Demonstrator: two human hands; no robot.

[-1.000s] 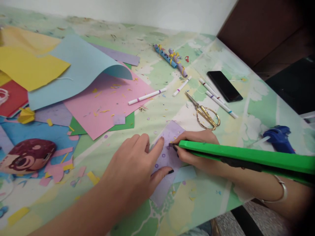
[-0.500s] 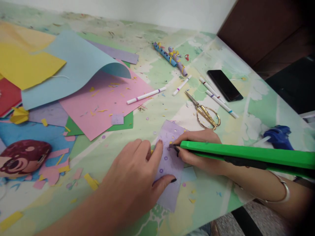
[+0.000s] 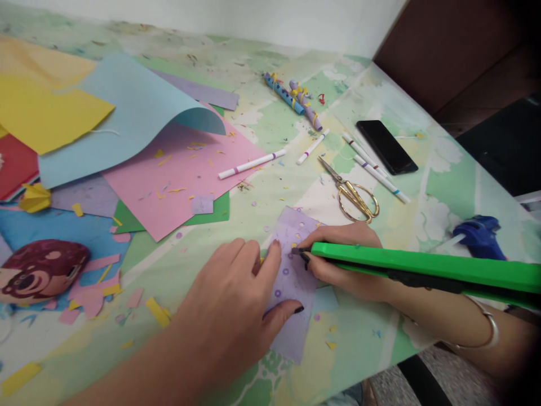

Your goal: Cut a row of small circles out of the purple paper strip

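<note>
A strip of lavender paper (image 3: 291, 316) with small punched-looking holes and purple ring marks lies on the table before me. My left hand (image 3: 236, 293) presses on its left side, index finger and thumb stretched out and apart, the other fingers bent. My right hand (image 3: 346, 237) is closed in a pen-like grip on a green utility knife (image 3: 422, 265), a long green body with a black strip and a thin dark tip. That tip touches the paper near a ring mark. The knife's body hides part of my right fingers and wrist.
Gold-handled scissors (image 3: 357, 200), white markers (image 3: 251, 164) and a black phone (image 3: 386, 146) lie beyond. Two decorated paper rolls (image 3: 283, 93) sit farther back. Coloured sheets (image 3: 139, 118), paper scraps and a bear-face case (image 3: 42, 270) are leftward; a blue glue gun (image 3: 479, 234) is rightward.
Almost nothing differs. The knife's tip and my right hand have shifted very slightly on the paper; my left hand stays in place.
</note>
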